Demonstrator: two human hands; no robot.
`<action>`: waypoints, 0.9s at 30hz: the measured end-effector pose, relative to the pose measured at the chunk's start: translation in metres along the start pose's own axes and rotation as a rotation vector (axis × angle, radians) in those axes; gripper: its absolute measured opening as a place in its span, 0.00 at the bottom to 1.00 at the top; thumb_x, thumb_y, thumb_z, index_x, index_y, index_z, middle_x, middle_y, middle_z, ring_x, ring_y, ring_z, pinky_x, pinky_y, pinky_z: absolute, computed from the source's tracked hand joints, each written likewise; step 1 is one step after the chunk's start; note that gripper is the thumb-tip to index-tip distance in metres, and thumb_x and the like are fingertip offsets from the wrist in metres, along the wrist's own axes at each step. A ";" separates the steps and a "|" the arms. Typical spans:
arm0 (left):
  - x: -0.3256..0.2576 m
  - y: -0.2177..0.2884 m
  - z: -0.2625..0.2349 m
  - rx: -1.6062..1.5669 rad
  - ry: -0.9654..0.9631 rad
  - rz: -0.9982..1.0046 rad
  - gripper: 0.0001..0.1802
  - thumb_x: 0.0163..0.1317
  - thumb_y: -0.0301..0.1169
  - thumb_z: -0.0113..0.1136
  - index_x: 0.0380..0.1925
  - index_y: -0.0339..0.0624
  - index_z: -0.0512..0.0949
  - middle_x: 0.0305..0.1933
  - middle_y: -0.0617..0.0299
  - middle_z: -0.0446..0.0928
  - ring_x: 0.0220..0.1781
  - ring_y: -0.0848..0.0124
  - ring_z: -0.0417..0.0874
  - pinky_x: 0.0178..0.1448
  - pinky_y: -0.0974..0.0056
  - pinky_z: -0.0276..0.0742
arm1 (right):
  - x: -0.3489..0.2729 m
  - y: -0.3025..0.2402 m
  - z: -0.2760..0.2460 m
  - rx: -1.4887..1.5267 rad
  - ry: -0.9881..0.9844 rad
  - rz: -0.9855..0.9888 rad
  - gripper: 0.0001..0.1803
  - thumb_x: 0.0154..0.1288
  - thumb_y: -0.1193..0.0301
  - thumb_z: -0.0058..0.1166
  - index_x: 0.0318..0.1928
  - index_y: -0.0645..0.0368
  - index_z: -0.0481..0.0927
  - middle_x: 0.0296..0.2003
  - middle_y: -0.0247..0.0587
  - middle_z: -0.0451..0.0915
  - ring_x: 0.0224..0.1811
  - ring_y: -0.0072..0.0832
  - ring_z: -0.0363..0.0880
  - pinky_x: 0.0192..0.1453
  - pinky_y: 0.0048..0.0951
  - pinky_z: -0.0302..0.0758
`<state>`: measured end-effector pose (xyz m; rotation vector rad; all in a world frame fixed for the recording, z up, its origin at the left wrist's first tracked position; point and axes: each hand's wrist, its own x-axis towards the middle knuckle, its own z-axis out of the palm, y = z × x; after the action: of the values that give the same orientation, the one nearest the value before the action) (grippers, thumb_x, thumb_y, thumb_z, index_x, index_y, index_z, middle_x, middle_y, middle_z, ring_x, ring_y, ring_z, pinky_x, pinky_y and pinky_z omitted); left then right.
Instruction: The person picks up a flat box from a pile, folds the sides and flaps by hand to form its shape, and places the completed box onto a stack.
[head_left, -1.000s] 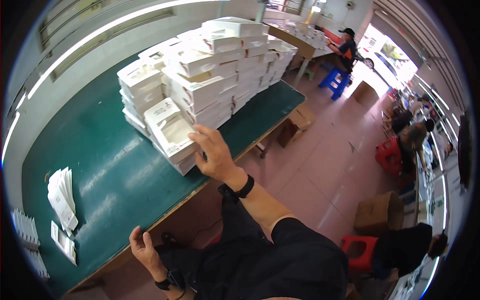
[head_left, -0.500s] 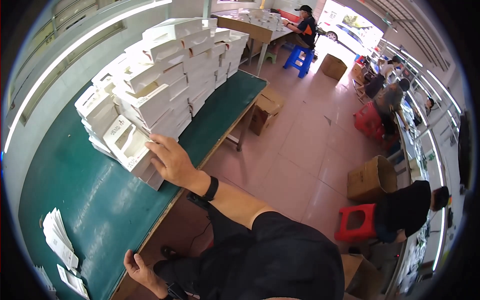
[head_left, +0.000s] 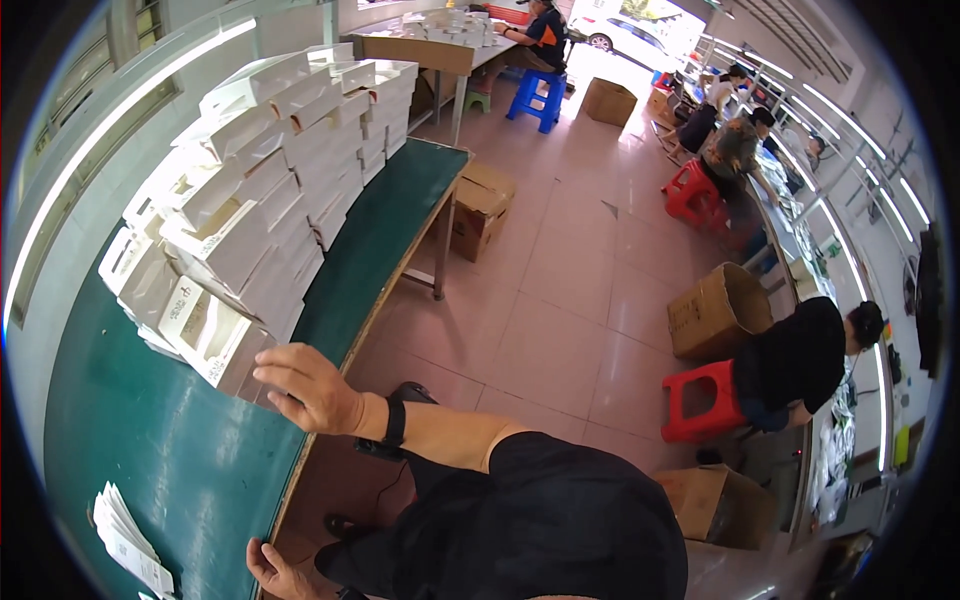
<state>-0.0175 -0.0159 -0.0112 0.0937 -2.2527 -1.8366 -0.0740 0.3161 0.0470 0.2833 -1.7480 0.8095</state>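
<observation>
- Head view: right hand (head_left: 310,388), fingers spread and gripping nothing, rests against the open box (head_left: 212,340) at the near foot of the box stack (head_left: 270,190).
- The box's long axis runs away up the table (head_left: 150,470); its open side faces up.
- Left hand (head_left: 278,572) lies flat at the table's near edge.
- One paper bundle (head_left: 128,540) lies nearby, with bare green around it.

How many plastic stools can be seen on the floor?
4: two red stools, one beside the crouching person in black, another further back; two blue stools by the far table. More may be hidden.
</observation>
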 end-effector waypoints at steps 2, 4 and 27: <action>-0.008 0.032 0.014 0.097 0.040 -0.017 0.24 0.70 0.39 0.70 0.57 0.31 0.82 0.55 0.43 0.84 0.55 0.54 0.84 0.63 0.54 0.80 | -0.008 -0.002 -0.002 0.017 -0.018 0.020 0.26 0.56 0.82 0.65 0.58 0.60 0.79 0.59 0.47 0.79 0.56 0.46 0.80 0.60 0.43 0.78; -0.006 0.031 0.015 0.111 0.019 -0.016 0.24 0.71 0.40 0.70 0.57 0.31 0.82 0.55 0.43 0.84 0.55 0.54 0.84 0.63 0.54 0.80 | -0.014 -0.004 -0.001 0.014 -0.044 0.027 0.26 0.56 0.82 0.66 0.57 0.59 0.79 0.59 0.47 0.78 0.56 0.46 0.80 0.60 0.43 0.78; 0.006 -0.024 -0.003 0.004 0.010 0.030 0.16 0.77 0.30 0.61 0.58 0.32 0.80 0.55 0.57 0.82 0.56 0.69 0.81 0.66 0.65 0.74 | -0.032 -0.011 0.020 0.158 -0.225 0.143 0.19 0.59 0.76 0.68 0.51 0.58 0.83 0.54 0.46 0.83 0.55 0.47 0.82 0.59 0.44 0.80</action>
<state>-0.0253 -0.0250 -0.0333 0.0690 -2.2387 -1.8130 -0.0719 0.2882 0.0197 0.3700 -1.9340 1.0546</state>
